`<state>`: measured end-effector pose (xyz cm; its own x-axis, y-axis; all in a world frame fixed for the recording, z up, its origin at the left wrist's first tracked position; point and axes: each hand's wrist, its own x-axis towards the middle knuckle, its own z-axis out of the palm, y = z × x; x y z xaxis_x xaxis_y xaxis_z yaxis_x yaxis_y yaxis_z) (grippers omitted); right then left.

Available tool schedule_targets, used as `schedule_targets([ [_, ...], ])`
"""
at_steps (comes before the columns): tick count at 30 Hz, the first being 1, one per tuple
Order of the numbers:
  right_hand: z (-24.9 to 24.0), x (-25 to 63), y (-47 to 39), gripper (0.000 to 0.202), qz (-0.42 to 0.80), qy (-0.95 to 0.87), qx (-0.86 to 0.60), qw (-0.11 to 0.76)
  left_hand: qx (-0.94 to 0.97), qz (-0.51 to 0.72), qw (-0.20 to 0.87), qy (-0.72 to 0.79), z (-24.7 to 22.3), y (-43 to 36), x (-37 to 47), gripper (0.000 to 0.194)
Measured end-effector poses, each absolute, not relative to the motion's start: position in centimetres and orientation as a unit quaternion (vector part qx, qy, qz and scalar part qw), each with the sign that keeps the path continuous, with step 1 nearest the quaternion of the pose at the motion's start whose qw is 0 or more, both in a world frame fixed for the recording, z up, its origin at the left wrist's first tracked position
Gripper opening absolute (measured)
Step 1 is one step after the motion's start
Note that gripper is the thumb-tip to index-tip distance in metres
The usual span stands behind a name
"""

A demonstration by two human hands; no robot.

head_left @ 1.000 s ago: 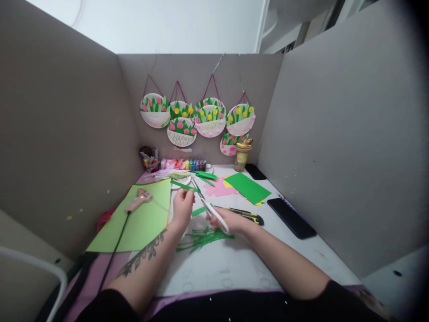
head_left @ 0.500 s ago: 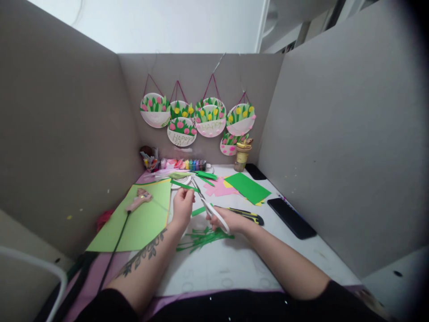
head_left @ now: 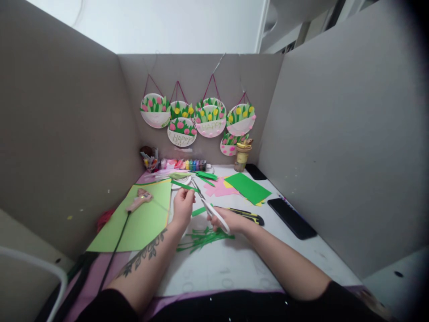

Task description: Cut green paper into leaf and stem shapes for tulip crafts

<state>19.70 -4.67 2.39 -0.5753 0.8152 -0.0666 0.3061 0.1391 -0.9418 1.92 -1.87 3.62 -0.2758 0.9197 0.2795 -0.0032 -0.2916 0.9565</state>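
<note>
Pinched in my left hand is a narrow green paper strip, pointing up and left past the fingers. My right hand grips white-handled scissors. Their blades reach up and left to the strip's right end, just beside my left fingertips; whether they touch the paper I cannot tell. Another green strip lies on the table between the hands. Below them spreads a loose pile of thin green paper cuttings. A yellow-and-black utility knife rests just behind my right hand.
A glue gun lies on light green sheets at left, its cord running forward. Green sheets, pink paper and a black phone lie at right. Paint jars line the back. Decorated paper plates hang on the grey partition.
</note>
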Motion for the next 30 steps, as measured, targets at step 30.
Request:
schedule_targets([
  [30,1.4,20.9,-3.4,0.015,0.543,-0.694,-0.422,0.214,0.551,0.608,0.376,0.43,3.6,-1.1,1.2,0.028],
])
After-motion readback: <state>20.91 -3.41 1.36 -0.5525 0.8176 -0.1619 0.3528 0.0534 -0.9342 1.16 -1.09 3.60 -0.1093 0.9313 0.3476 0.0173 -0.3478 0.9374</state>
